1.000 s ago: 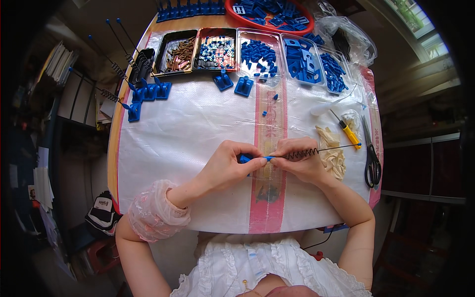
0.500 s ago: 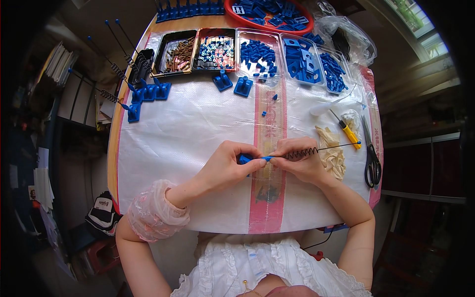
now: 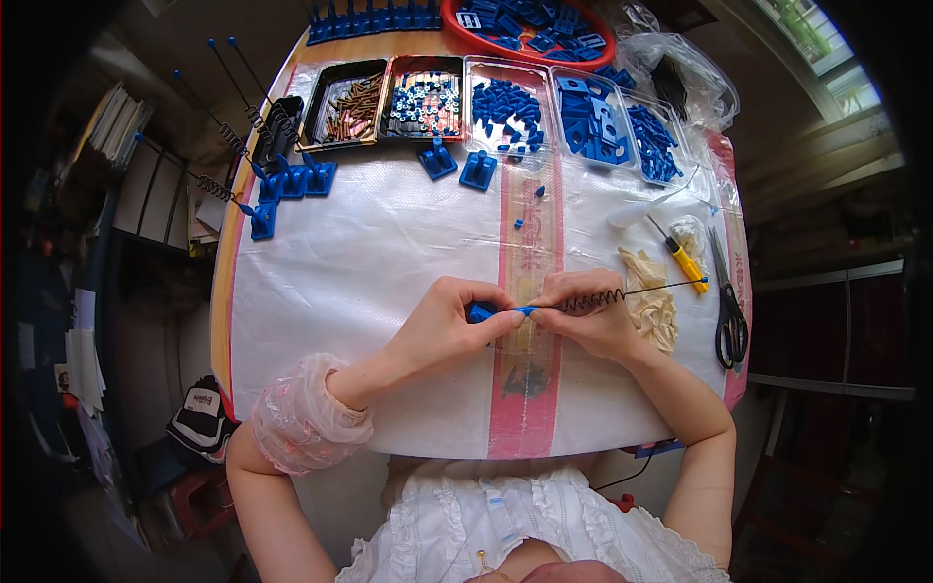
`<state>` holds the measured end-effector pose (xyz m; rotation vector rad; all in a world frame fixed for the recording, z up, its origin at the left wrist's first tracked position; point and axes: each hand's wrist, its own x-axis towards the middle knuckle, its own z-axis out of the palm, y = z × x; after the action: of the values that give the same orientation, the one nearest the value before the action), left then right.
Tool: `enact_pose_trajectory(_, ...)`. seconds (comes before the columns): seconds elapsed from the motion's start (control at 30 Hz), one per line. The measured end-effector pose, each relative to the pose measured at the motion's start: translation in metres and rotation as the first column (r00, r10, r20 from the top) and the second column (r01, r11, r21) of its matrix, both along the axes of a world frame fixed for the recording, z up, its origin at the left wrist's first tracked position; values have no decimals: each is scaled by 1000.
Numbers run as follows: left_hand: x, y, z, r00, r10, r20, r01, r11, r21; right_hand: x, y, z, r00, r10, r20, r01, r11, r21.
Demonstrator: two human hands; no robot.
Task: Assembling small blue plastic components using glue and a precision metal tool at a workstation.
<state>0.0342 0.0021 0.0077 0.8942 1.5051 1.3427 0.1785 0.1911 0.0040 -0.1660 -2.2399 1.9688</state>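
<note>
Okay, so both hands are busy over the middle of the white sheet [image 3: 350, 253], right by its pink-edged stripe. Left hand [image 3: 445, 319] has a blue piece [image 3: 526, 311] pinched between thumb and fingers, with a chunkier blue end poking out behind the fingertips. Right hand [image 3: 588, 319] is closed too, thumb and finger nipping the other end of that piece, fingertips nearly touching the left ones. A black coiled wire [image 3: 595, 300] runs across the right fingers and sticks out to the right, blue tip [image 3: 704, 281] on its end. Can't tell how far the wire sits in the blue piece, fingers cover the join. Crumpled cream cloth [image 3: 653, 309] is just beside the right hand, then a yellow-handled tool [image 3: 688, 267] and black-handled scissors [image 3: 732, 335]. Two blue bases [image 3: 477, 170] stand farther up, below the trays.
</note>
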Motion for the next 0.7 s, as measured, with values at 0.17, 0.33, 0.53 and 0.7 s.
enact_pose_trajectory(0.17, -2, 0, 2, 999, -40, 6, 41, 999, -14, 0, 0, 3, 1000, 2, 2, -2, 1000, -5)
enact_pose_trajectory(0.33, -1, 0, 0, 999, -34, -11, 34, 999, -12, 0, 0, 1, 1000, 0, -17, 0, 1000, 12)
enact_pose_trajectory(0.53, 1, 0, -3, 1000, -9, -29, 9, 1000, -2, -2, -2, 4, 1000, -8, -9, 9, 999, 42)
enact_pose_trajectory(0.7, 0, 0, 0, 997, -12, -76, 11, 1000, -16, -1, 0, 2, 999, 6, -36, -3, 997, 79)
